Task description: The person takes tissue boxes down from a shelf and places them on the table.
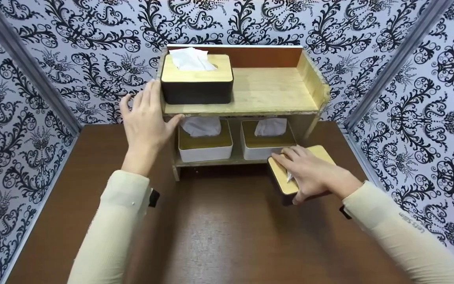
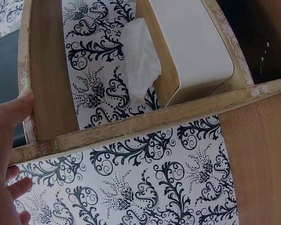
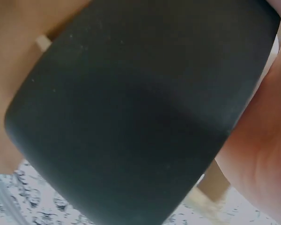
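Note:
A small two-tier wooden shelf (image 1: 274, 86) stands at the back of the table. My left hand (image 1: 146, 118) holds its left side; in the left wrist view the thumb (image 2: 24, 105) lies on the upper board's edge, the other fingers beyond the side panel. My right hand (image 1: 309, 171) grips a black tissue box (image 1: 321, 153) with a light wood lid from above, right of the shelf's front. Its dark wall (image 3: 131, 112) fills the right wrist view. Another black tissue box (image 1: 197, 92) sits at the upper tier's left end.
On the lower tier stand two white tissue boxes, one at the left (image 1: 205, 154) and one at the right (image 1: 264, 153), tissues sticking out. The brown table (image 1: 219, 236) is bounded by patterned walls (image 1: 420, 130) at the sides and back.

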`<move>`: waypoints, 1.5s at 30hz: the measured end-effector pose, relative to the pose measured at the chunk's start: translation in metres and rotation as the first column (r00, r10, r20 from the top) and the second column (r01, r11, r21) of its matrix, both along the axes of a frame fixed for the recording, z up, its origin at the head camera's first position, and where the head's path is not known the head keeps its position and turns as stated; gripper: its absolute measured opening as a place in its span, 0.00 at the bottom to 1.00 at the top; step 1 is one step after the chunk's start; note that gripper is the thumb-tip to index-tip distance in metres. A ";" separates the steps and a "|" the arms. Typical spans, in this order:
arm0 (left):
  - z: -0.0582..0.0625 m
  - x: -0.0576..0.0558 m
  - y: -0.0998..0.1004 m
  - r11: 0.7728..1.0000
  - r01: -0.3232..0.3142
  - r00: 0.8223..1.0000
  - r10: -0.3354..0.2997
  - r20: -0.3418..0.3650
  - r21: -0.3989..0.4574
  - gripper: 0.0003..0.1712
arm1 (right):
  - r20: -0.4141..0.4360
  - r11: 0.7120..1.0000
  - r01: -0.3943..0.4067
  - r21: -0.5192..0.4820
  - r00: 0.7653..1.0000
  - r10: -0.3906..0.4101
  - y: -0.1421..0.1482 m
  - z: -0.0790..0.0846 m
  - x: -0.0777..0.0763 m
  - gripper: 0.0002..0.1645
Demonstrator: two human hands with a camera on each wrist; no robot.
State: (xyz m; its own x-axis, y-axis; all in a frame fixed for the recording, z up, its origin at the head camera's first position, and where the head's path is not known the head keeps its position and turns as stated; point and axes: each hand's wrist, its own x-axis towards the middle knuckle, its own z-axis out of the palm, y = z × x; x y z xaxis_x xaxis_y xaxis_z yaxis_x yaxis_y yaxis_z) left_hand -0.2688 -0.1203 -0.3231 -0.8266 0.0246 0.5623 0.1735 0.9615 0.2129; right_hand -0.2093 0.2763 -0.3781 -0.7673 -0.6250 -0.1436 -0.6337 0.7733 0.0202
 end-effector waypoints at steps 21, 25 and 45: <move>0.000 0.000 -0.001 1.000 -0.007 1.000 0.007 0.001 0.009 0.59 | 0.032 0.991 0.124 0.041 0.992 -0.126 0.065 -0.086 -0.008 0.81; 0.000 0.001 -0.002 1.000 -0.018 1.000 0.018 -0.005 0.001 0.59 | 0.021 0.990 0.139 0.037 0.990 -0.140 0.078 -0.095 -0.009 0.81; -0.002 0.000 0.001 1.000 -0.009 1.000 0.009 -0.004 0.012 0.59 | -0.037 0.985 0.168 -0.027 0.985 -0.169 0.130 -0.136 0.004 0.82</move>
